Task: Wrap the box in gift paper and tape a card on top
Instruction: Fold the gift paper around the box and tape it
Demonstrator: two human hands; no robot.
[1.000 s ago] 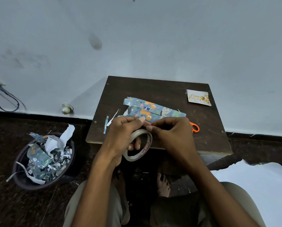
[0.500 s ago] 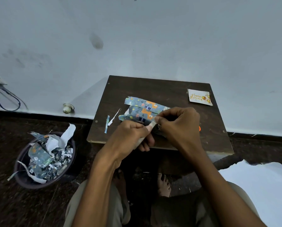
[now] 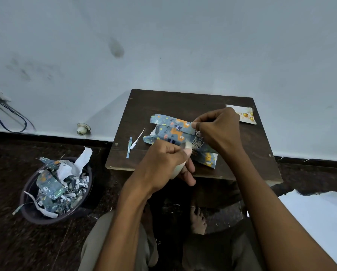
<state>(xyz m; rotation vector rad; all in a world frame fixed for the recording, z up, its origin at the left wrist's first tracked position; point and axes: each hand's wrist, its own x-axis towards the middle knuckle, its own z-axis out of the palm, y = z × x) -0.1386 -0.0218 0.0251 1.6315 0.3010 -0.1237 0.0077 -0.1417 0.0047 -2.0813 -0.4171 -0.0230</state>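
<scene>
A box wrapped in blue patterned gift paper (image 3: 173,133) lies on a small dark wooden table (image 3: 183,102). My left hand (image 3: 163,163) grips a roll of clear tape (image 3: 178,169) at the table's near edge, thumb pressed near the strip's start. My right hand (image 3: 216,130) pinches the free end of the tape and holds it stretched above the box's right part. A white greeting card (image 3: 246,114) with gold print lies at the table's far right corner, partly behind my right hand.
Thin paper strips (image 3: 133,143) lie on the table's left side. A dark bowl (image 3: 56,192) full of paper scraps sits on the floor to the left. White paper (image 3: 316,222) lies on the floor at right. A wall stands just behind the table.
My right hand has pulled the tape end up and to the right, away from the roll. My left hand moved forward with the roll over the table's near edge.
</scene>
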